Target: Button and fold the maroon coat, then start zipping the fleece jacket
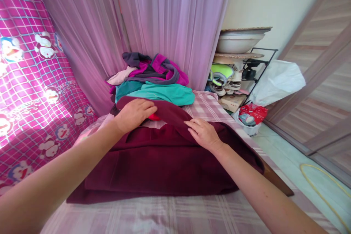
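A thick maroon garment, which looks like a coat, lies in a wide folded bundle across the bed. Its far edge rises in a raised band, like a collar or flap. My left hand holds that band at its left end, with the fingers bent over the cloth. Farther right, my right hand pinches the same band between thumb and fingers. A small bright red patch shows in the gap behind the near folds; its kind is unclear. Some fingertips are hidden by the cloth.
Piled clothes, teal and purple-grey, sit beyond the garment against a lilac curtain. A pink patterned curtain hangs at left. To the right stand a shoe rack, a red bag and a yellow cable on the floor.
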Motion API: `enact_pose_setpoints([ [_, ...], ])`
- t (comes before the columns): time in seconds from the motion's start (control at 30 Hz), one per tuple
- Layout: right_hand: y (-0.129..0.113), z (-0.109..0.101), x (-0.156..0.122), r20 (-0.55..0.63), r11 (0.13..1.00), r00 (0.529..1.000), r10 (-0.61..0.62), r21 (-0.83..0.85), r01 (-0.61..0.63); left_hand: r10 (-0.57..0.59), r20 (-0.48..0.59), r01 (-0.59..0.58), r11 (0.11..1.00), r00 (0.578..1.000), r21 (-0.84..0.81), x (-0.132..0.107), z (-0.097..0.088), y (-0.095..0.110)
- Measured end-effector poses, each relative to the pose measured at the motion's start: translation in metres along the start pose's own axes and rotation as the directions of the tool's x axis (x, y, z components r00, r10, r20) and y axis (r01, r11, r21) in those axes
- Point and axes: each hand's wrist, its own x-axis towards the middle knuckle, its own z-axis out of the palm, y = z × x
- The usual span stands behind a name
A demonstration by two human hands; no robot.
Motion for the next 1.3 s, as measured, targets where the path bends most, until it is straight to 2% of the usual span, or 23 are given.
enact_pose_setpoints([
  [0.07, -0.003, 0.008, -0.008, 0.162, 0.998, 0.985, -0.061, 0.014, 0.059, -0.073, 0.164, 0.081, 0.996, 0.984, -0.041, -0.051, 0.017, 0.012],
  [0.13, -0.005, 0.016, -0.015, 0.295, 0.997, 0.953, -0.072, 0.010, 0.072, -0.133, 0.339, 0.184, 0.975, 0.931, -0.122, -0.097, 0.035, 0.021],
  [0.17, -0.005, 0.018, -0.018, 0.332, 0.998, 0.942, -0.055, 0.002, 0.057, -0.167, 0.389, 0.245, 0.956, 0.906, -0.162, -0.116, 0.042, 0.022],
  [0.2, -0.004, 0.020, -0.020, 0.352, 0.999, 0.936, -0.028, -0.008, 0.033, -0.236, 0.402, 0.327, 0.928, 0.885, -0.176, -0.132, 0.047, 0.019],
  [0.27, 0.000, 0.020, -0.023, 0.365, 1.000, 0.931, 0.017, -0.028, -0.008, -0.408, 0.363, 0.485, 0.862, 0.838, -0.150, -0.151, 0.052, 0.005],
  [0.37, 0.007, 0.016, -0.026, 0.364, 0.999, 0.931, 0.033, -0.047, -0.017, -0.626, 0.287, 0.653, 0.758, 0.725, 0.004, -0.160, 0.050, -0.025],
  [0.43, 0.011, 0.012, -0.029, 0.357, 0.999, 0.934, 0.019, -0.042, -0.005, -0.684, 0.338, 0.709, 0.702, 0.646, 0.065, -0.159, 0.050, -0.038],
  [0.5, 0.015, 0.012, -0.034, 0.340, 0.999, 0.940, 0.007, -0.040, 0.007, -0.695, 0.423, 0.751, 0.658, 0.581, 0.050, -0.157, 0.051, -0.041],
  [0.57, 0.018, 0.014, -0.039, 0.319, 0.998, 0.948, 0.002, -0.054, 0.016, -0.705, 0.449, 0.786, 0.619, 0.549, 0.010, -0.155, 0.054, -0.036],
  [0.6, 0.020, 0.015, -0.041, 0.308, 0.998, 0.951, -0.001, -0.065, 0.022, -0.723, 0.423, 0.802, 0.597, 0.546, -0.015, -0.154, 0.055, -0.033],
  [0.63, 0.022, 0.016, -0.043, 0.294, 0.997, 0.956, -0.003, -0.077, 0.027, -0.748, 0.378, 0.821, 0.567, 0.545, -0.061, -0.152, 0.055, -0.031],
  [0.7, 0.027, 0.016, -0.041, 0.242, 0.993, 0.970, -0.003, -0.110, 0.030, -0.813, 0.265, 0.850, 0.452, 0.518, -0.272, -0.145, 0.054, -0.032],
  [0.77, 0.032, 0.011, -0.035, 0.141, 0.987, 0.990, 0.006, -0.157, 0.016, -0.873, 0.176, 0.799, 0.312, 0.454, -0.513, -0.133, 0.046, -0.041],
  [0.83, 0.034, 0.004, -0.027, 0.017, 0.980, 1.000, 0.014, -0.199, -0.010, -0.917, 0.092, 0.653, 0.203, 0.388, -0.729, -0.121, 0.033, -0.055],
  [0.93, 0.031, -0.004, -0.021, -0.087, 0.979, 0.996, 0.013, -0.201, -0.030, -0.941, -0.062, 0.352, 0.184, 0.331, -0.918, -0.116, 0.012, -0.070],
  [0.97, 0.029, -0.004, -0.023, -0.077, 0.983, 0.997, 0.010, -0.183, -0.024, -0.941, -0.088, 0.286, 0.187, 0.326, -0.940, -0.121, 0.009, -0.072],
  [1.03, 0.025, 0.001, -0.031, 0.013, 0.990, 1.000, 0.012, -0.140, -0.010, -0.931, -0.039, 0.294, 0.154, 0.363, -0.943, -0.141, 0.012, -0.068],
  [1.1, 0.021, 0.009, -0.042, 0.167, 0.995, 0.986, 0.025, -0.102, -0.008, -0.907, 0.144, 0.410, 0.034, 0.395, -0.911, -0.169, 0.027, -0.060],
  [1.13, 0.019, 0.011, -0.047, 0.243, 0.996, 0.969, 0.038, -0.088, -0.017, -0.884, 0.252, 0.483, -0.035, 0.393, -0.875, -0.183, 0.038, -0.055],
  [1.17, 0.017, 0.013, -0.050, 0.310, 0.997, 0.949, 0.055, -0.076, -0.033, -0.867, 0.338, 0.560, -0.086, 0.365, -0.824, -0.196, 0.048, -0.050],
  [1.23, 0.014, 0.012, -0.052, 0.412, 0.995, 0.905, 0.100, -0.069, -0.079, -0.863, 0.407, 0.673, -0.111, 0.300, -0.731, -0.213, 0.066, -0.044],
  [1.27, 0.012, 0.009, -0.050, 0.446, 0.992, 0.886, 0.126, -0.077, -0.102, -0.875, 0.390, 0.719, -0.072, 0.288, -0.692, -0.217, 0.072, -0.042],
  [1.3, 0.011, 0.006, -0.047, 0.475, 0.989, 0.868, 0.147, -0.090, -0.118, -0.889, 0.350, 0.756, -0.007, 0.295, -0.655, -0.217, 0.076, -0.042],
])
